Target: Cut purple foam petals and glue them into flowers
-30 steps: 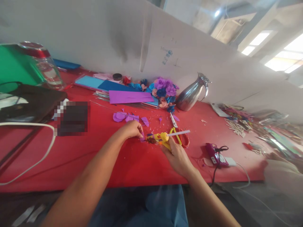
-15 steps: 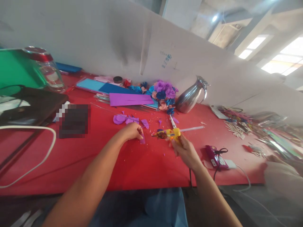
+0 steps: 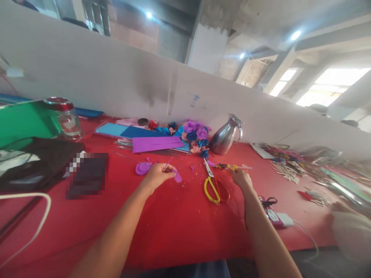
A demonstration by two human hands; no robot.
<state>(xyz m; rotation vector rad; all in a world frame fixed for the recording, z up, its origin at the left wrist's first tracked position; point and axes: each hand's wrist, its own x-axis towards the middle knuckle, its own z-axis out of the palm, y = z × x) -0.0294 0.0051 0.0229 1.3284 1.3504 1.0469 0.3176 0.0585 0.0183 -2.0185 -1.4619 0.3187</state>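
My left hand [image 3: 158,177] pinches a strip of purple paper [image 3: 177,177] just above the red table, fingers closed. Beside it lie cut purple paper petals [image 3: 143,168], partly behind the hand. Farther right, my right hand [image 3: 242,178] is closed on a yellow glue gun [image 3: 226,166], its nozzle toward the left and its grip hidden by the fingers. Between my hands rest scissors [image 3: 212,189] with yellow and red handles, blades toward the paper flowers. Small paper scraps [image 3: 192,168] are scattered around there.
Behind my hands are purple sheets [image 3: 156,144], blue sheets [image 3: 139,132], paper flowers [image 3: 197,133] and a steel jug [image 3: 225,137]. At left stands a glass jar [image 3: 69,125]. A corded magenta device [image 3: 274,218] sits near my right forearm; another person's arm [image 3: 349,226] is at far right.
My right hand has moved the glue gun right and away from the paper, uncovering the scissors' handles. My left hand still holds the purple strip. The camera view has tilted up.
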